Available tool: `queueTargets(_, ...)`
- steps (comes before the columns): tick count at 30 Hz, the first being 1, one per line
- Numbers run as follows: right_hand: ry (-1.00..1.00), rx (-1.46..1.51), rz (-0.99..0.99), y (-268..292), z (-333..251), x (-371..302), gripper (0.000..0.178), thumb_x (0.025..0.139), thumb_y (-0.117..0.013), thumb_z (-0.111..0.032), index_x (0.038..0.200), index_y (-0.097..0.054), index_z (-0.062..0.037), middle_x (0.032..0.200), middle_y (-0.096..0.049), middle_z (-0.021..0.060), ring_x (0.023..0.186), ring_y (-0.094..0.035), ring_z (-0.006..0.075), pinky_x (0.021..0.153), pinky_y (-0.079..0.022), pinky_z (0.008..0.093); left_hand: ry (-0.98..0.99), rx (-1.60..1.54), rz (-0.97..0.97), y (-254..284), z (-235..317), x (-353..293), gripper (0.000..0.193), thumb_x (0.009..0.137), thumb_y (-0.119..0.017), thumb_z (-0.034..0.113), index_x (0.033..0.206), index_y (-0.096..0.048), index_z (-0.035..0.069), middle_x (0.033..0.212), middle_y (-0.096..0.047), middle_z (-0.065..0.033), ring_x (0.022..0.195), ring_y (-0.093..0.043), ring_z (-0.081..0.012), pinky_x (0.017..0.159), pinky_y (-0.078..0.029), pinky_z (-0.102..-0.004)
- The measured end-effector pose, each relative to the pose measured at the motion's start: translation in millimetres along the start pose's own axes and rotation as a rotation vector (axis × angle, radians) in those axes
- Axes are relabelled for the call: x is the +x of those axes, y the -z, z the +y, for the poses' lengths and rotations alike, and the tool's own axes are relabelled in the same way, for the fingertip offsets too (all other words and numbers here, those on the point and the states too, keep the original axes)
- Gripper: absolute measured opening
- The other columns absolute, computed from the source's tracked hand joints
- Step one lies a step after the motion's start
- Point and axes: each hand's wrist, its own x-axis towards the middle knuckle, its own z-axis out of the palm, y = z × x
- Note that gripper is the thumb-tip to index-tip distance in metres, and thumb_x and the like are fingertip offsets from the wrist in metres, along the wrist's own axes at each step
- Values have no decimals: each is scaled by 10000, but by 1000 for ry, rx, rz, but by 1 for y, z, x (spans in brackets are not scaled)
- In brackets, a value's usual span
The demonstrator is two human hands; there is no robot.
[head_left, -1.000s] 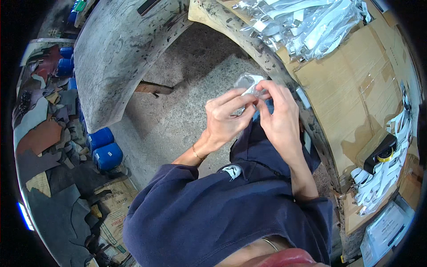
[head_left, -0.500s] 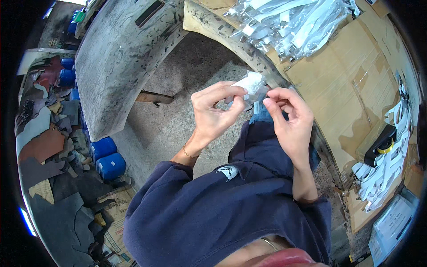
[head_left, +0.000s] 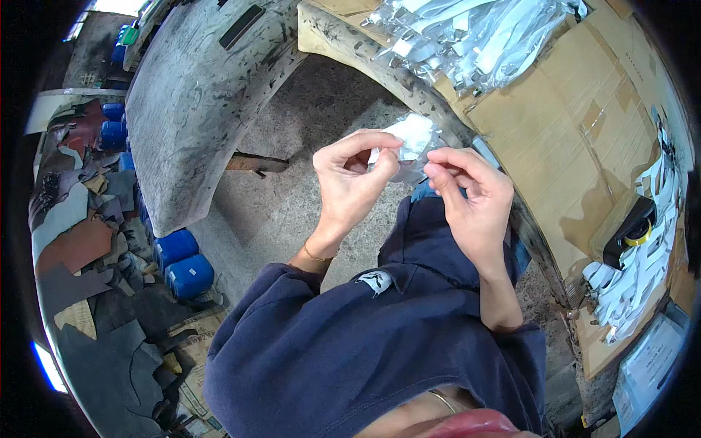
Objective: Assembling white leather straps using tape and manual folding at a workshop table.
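Small plastic bag (head_left: 410,174) aloft, work on it seemingly midway.

From where I stand, the left hand (head_left: 350,168) pinches the bag between thumb and fingers; the right hand (head_left: 478,193) has thumb and fingertips drawn close at the bag's right edge, though I can't tell whether they grip it. A white piece (head_left: 416,131) is in or against the plastic, already up in the grip; setting it down remains undone. Beyond the grip, rightward, straps in clear wrapping (head_left: 475,44) are piled on cardboard (head_left: 540,124); well to its right, loose straps (head_left: 635,285) look unwrapped.
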Motion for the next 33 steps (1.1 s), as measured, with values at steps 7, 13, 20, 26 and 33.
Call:
queueTargets(7, 270, -403, 18, 7, -23, 7, 204, 790, -690, 11, 988, -692, -36, 996, -621, 115, 818, -630, 208, 665, -509, 299, 73, -267, -13, 3, -8, 2, 135, 812, -613, -63, 898, -711, -28, 884, -690, -88, 776, -614, -91, 681, -483, -209)
queueTargets(13, 582, -683, -96, 4, -17, 18, 290, 716, -711, -15, 994, -705, -95, 1123, -560, 114, 978, -536, 293, 806, -471, 372, 17, -252, -17, 5, -13, -2, 121, 817, -620, -61, 903, -703, -41, 905, -683, -99, 795, -626, -110, 700, -496, -225)
queueTargets(20, 396, -442, 53, 5, -11, 6, 192, 717, -756, -25, 893, -682, -31, 887, -576, 90, 820, -569, 236, 671, -466, 321, -51, -176, 13, 1, -5, -5, 151, 797, -599, -87, 906, -698, -54, 947, -670, -123, 831, -625, -133, 711, -499, -236)
queueTargets(26, 238, -336, 53, -1, -10, 6, 158, 743, -732, -10, 888, -670, -25, 850, -593, 94, 767, -583, 234, 663, -464, 321, -185, -35, 21, -5, -2, -4, 163, 768, -600, -95, 893, -697, -57, 945, -678, -137, 825, -632, -139, 692, -498, -234)
queueTargets(33, 125, -403, -54, 0, -19, 7, 79, 812, -666, -24, 873, -626, 9, 816, -593, 101, 708, -569, 205, 623, -445, 313, -344, 166, 37, -9, -10, -3, 140, 728, -655, -56, 849, -706, -8, 884, -702, -126, 760, -669, -133, 648, -520, -234)
